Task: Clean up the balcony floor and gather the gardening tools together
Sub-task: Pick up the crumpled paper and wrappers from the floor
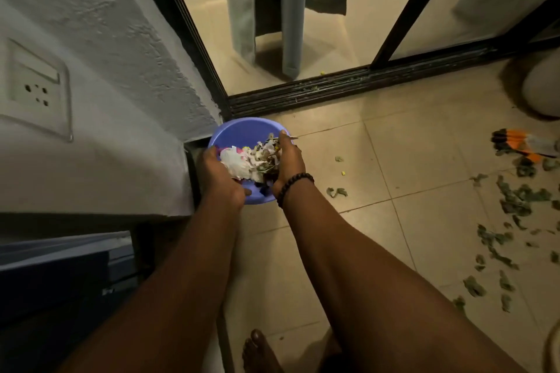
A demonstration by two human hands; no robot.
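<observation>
A purple plastic bowl (239,130) sits on the tiled floor in the corner by the wall and the door track. It holds white paper scraps and plant litter (251,162). My left hand (219,174) cups the pile from the left side of the bowl. From the right, my right hand (288,160), with a dark bead bracelet at the wrist, grips the same litter, fingers curled into it. Dry green leaves (515,200) lie scattered over the tiles at the right. An orange-and-black garden tool (521,145) lies among them near the right edge.
A dark sliding-door track (348,85) crosses behind the bowl, with a grey curtain (272,9) beyond it. A white pot (542,85) stands at far right. The grey wall with a socket (36,91) is to the left, a blue box (60,269) below it. My bare foot (257,348) is near the bottom.
</observation>
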